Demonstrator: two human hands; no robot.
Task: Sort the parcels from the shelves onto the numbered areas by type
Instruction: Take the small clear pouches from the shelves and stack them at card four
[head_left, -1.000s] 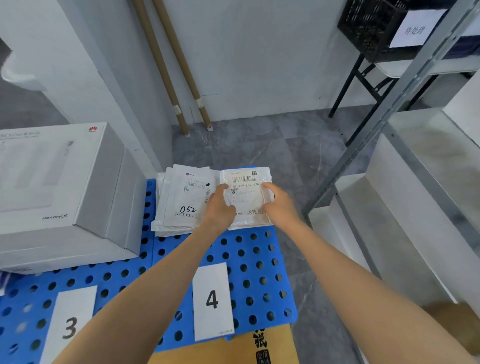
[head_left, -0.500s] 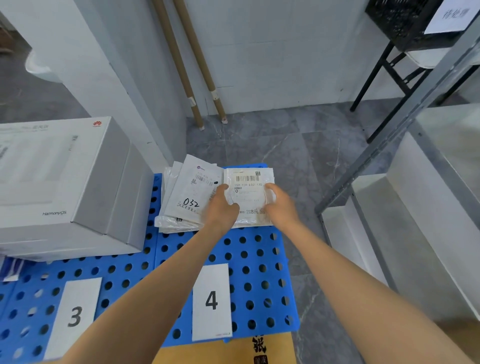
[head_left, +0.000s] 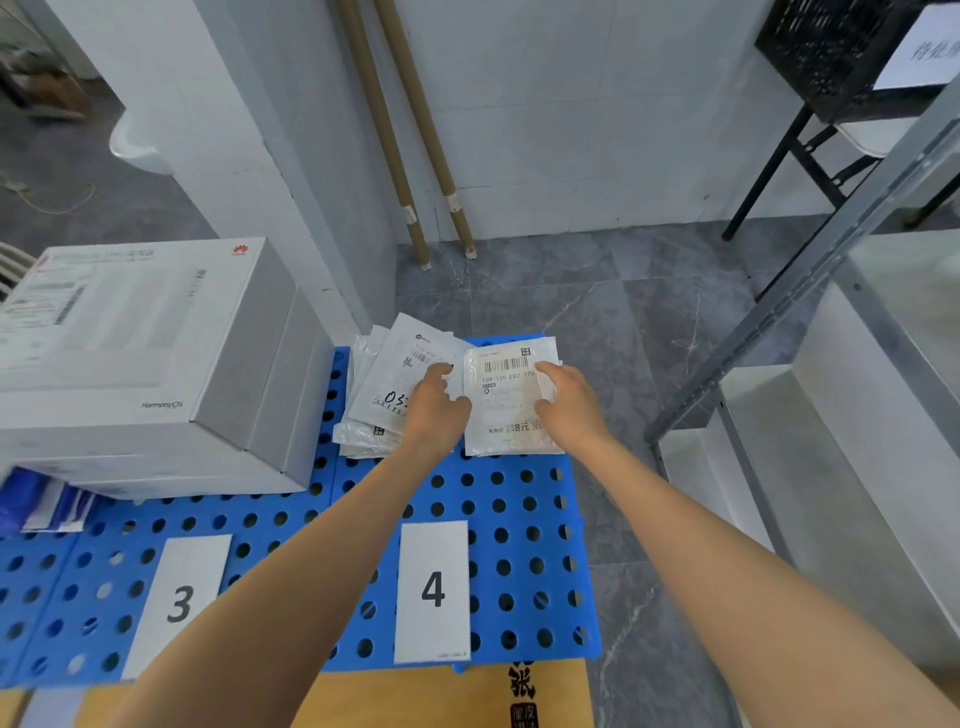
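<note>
A flat white parcel with a barcode label (head_left: 506, 402) lies at the far end of the blue perforated mat (head_left: 519, 519), beyond the paper label "4" (head_left: 434, 590). My right hand (head_left: 569, 410) holds its right edge, thumb on top. Just left of it lies a pile of similar white parcels (head_left: 387, 384); the top one is tilted and marked with handwritten digits. My left hand (head_left: 436, 410) rests on that top parcel with one digit stretched out, right beside the barcode parcel's left edge.
A large white box (head_left: 145, 364) fills the area behind label "3" (head_left: 179, 603). A cardboard box (head_left: 457, 696) sits at the mat's near edge. Metal shelving (head_left: 810, 291) stands to the right, and two brown tubes (head_left: 410, 156) lean on the back wall.
My left hand has shifted from the barcode parcel's left edge onto the neighbouring pile, whose top parcel has tilted. The barcode parcel stays in place under my right hand.
</note>
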